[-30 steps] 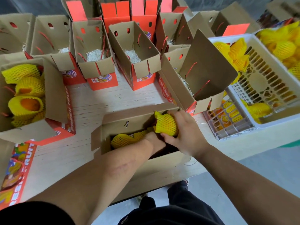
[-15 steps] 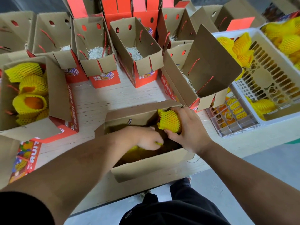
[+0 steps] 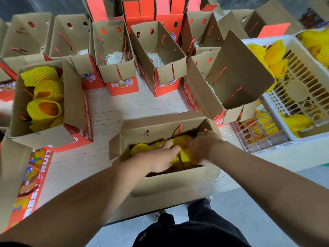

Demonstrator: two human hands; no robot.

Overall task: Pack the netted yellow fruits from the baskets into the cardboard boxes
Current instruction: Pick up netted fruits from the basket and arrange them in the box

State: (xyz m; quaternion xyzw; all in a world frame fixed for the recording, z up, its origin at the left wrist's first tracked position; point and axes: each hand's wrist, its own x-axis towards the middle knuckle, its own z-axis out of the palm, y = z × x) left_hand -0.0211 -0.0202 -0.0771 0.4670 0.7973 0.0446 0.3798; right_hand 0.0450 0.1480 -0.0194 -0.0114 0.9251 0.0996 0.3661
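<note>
The netted yellow fruits lie low in the open cardboard box at the bench's near edge. The right hand curls over one fruit, seating it; the left hand rests flat on the others, fingers straight, grasping nothing. Pressing hard could tear the netting or bruise a fruit. Motion blur hides the right fingertips and the box floor
</note>
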